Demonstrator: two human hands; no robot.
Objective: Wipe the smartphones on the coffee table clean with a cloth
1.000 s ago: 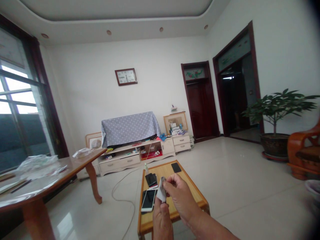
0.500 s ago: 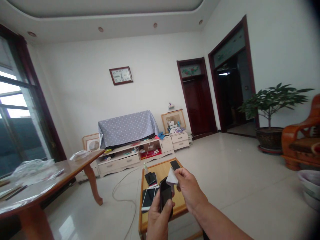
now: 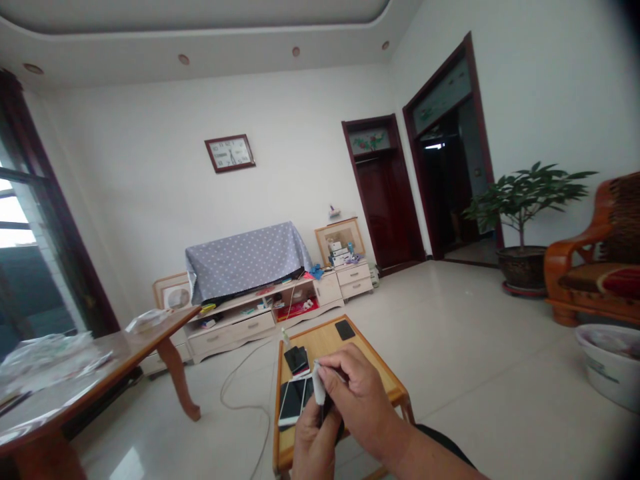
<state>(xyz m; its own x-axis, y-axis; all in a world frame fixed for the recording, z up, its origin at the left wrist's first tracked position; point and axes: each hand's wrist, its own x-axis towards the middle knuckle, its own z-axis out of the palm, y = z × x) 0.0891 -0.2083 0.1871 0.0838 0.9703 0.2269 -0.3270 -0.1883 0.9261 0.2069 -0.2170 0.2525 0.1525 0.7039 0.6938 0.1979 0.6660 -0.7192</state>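
My left hand (image 3: 315,443) is closed around a dark smartphone (image 3: 328,405), held up over a small wooden table (image 3: 367,343). The phone is turned nearly edge-on, and much of it is hidden by my fingers. My right hand (image 3: 363,400) pinches a white cloth or tissue (image 3: 318,388) at the phone's upper edge. White-framed devices (image 3: 292,401) lie on the table left of my hands, with dark phones (image 3: 297,360) behind them. Another black phone (image 3: 345,329) lies near the far right corner.
A small bottle (image 3: 285,339) stands at the table's far left corner. A cable (image 3: 225,390) runs across the floor. On the left is a larger table (image 3: 125,357) bearing plastic bags. A white bucket (image 3: 613,367) and a wooden armchair (image 3: 575,260) are on the right.
My right hand has moved lower and left with the cloth, against the phone. The phone has turned from screen-facing to nearly edge-on. The view has swung slightly right.
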